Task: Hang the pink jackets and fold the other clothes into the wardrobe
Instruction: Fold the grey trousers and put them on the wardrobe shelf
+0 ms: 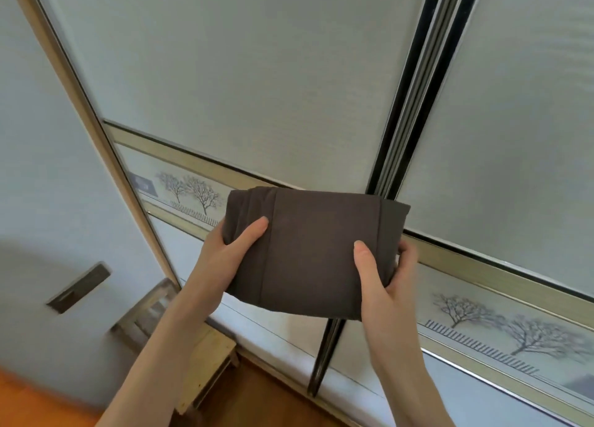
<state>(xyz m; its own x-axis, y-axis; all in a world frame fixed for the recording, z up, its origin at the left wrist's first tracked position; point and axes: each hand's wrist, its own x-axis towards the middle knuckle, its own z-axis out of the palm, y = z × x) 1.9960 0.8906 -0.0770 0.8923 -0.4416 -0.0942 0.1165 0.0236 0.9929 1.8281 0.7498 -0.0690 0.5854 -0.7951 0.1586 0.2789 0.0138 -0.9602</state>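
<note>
A folded dark brown garment (316, 253), a neat rectangular bundle, is held up at chest height in front of closed sliding wardrobe doors (244, 82). The left hand (225, 249) grips its left edge, thumb on top; the right hand (382, 275) grips its right edge likewise. Folding looks finished; storing comes next. That likely calls for freeing one hand to slide a door open. A small wooden stool (205, 356) stands below.
</note>
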